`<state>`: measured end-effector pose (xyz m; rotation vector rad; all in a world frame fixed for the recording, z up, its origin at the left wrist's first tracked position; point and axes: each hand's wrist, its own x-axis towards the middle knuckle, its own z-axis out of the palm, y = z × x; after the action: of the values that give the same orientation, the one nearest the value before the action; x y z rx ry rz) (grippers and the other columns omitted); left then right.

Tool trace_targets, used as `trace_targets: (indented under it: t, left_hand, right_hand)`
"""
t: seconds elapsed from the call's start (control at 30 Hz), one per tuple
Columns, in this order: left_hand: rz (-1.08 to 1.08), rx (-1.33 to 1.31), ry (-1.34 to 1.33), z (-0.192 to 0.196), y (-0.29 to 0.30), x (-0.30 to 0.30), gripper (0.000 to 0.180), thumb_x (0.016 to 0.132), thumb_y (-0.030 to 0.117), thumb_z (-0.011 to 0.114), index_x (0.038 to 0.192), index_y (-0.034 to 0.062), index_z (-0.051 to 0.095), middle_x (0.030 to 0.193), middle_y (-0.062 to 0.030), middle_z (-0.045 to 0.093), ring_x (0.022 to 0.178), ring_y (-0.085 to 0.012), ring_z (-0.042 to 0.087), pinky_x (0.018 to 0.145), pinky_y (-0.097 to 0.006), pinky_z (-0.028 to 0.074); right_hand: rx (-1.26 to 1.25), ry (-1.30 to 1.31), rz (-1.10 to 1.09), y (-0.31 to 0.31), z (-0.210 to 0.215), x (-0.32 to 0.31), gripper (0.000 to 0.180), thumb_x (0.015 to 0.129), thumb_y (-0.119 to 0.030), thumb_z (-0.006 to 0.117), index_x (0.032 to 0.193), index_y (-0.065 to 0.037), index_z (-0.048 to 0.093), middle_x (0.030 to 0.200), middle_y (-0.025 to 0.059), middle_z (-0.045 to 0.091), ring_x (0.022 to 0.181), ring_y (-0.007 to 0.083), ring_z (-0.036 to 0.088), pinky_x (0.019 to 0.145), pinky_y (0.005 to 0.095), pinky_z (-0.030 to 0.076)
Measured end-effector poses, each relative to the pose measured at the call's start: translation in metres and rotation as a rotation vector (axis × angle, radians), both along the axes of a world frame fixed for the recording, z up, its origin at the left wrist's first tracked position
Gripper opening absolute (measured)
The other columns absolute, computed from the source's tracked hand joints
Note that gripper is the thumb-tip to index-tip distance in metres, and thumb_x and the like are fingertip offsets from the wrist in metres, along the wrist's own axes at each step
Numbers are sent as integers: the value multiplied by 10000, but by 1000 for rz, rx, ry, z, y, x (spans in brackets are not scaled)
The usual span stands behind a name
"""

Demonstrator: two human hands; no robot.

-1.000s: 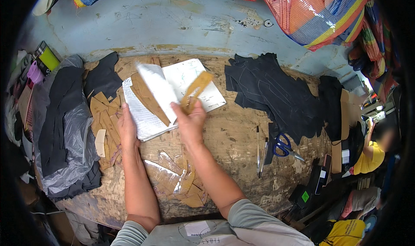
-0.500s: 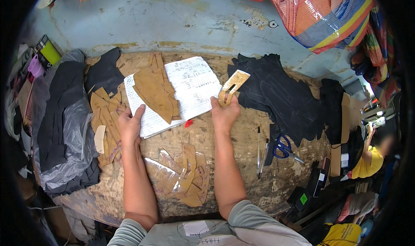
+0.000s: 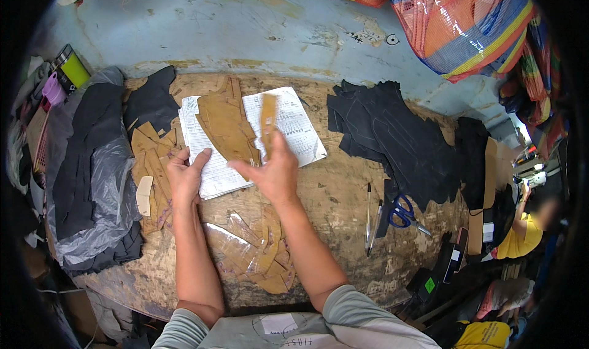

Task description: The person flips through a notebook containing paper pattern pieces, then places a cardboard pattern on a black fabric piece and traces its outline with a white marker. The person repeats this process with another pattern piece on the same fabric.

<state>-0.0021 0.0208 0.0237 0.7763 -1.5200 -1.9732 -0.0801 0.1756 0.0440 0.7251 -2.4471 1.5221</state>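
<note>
An open notebook (image 3: 294, 113) with handwritten pages lies on the wooden table, a stack of brown pattern pieces (image 3: 224, 125) on top of it. My left hand (image 3: 186, 176) grips the notebook's lower left edge, thumb over the page. Over the notebook's middle, my right hand (image 3: 276, 174) holds a narrow brown pattern piece (image 3: 268, 113), smeared by motion, upright between its fingers. That hand's thumb points left across the lower tip of the stack. More brown pattern pieces (image 3: 150, 159) lie left of the notebook, and others in clear plastic (image 3: 270, 257) sit between my forearms.
Black cut fabric pieces (image 3: 399, 140) are piled at the right, beside two pens (image 3: 369, 214) and blue-handled scissors (image 3: 402, 213). Grey plastic sheeting (image 3: 110, 183) with black fabric covers the left side. A person in yellow (image 3: 518, 235) is at the far right.
My right hand has moved left from the notebook's right edge to its middle, carrying the narrow brown pattern piece. The left hand has stayed at the notebook's left edge.
</note>
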Motion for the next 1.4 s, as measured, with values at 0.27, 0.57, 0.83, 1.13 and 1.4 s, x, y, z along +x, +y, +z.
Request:
trace_targets:
  t: [0.27, 0.57, 0.83, 1.13, 1.4]
  left_hand:
    - [-57, 24, 84, 24, 10, 2, 210, 860, 100, 624, 954, -88, 633, 806, -98, 659, 635, -88, 584, 563, -201, 465]
    - [5, -83, 65, 19, 14, -2, 185, 850, 102, 639, 863, -82, 649, 755, -80, 653, 593, -82, 558, 538, -198, 444]
    - [137, -104, -43, 20, 17, -4, 243, 861, 171, 654, 793, -62, 657, 690, -51, 631, 553, -57, 505, 501, -195, 401]
    - [29, -33, 31, 16, 7, 0, 231, 881, 177, 615, 823, -43, 658, 715, -41, 625, 589, -55, 515, 521, -201, 405]
    - [-6, 25, 64, 20, 9, 0, 227, 896, 180, 582, 899, -38, 643, 778, -60, 643, 622, -74, 564, 562, -209, 455]
  right_hand:
    - [-197, -336, 74, 11, -16, -19, 511, 674, -227, 743, 1070, 30, 548, 856, 202, 661, 762, 336, 654, 706, 365, 520]
    - [165, -202, -234, 28, 15, -17, 888, 527, -344, 882, 1198, 46, 449, 1119, 239, 580, 996, 309, 599, 882, 377, 459]
    - [89, -342, 84, 2, 20, 5, 869, 535, -324, 881, 1194, 43, 449, 1118, 207, 599, 983, 273, 623, 867, 353, 491]
    - [-424, -376, -68, 40, -17, -42, 602, 688, -37, 766, 1184, 45, 434, 914, 101, 598, 820, 155, 596, 731, 274, 498]
    - [-578, -62, -351, 45, 8, -35, 690, 693, -235, 819, 1179, 33, 409, 1002, 126, 555, 881, 167, 548, 713, 274, 462]
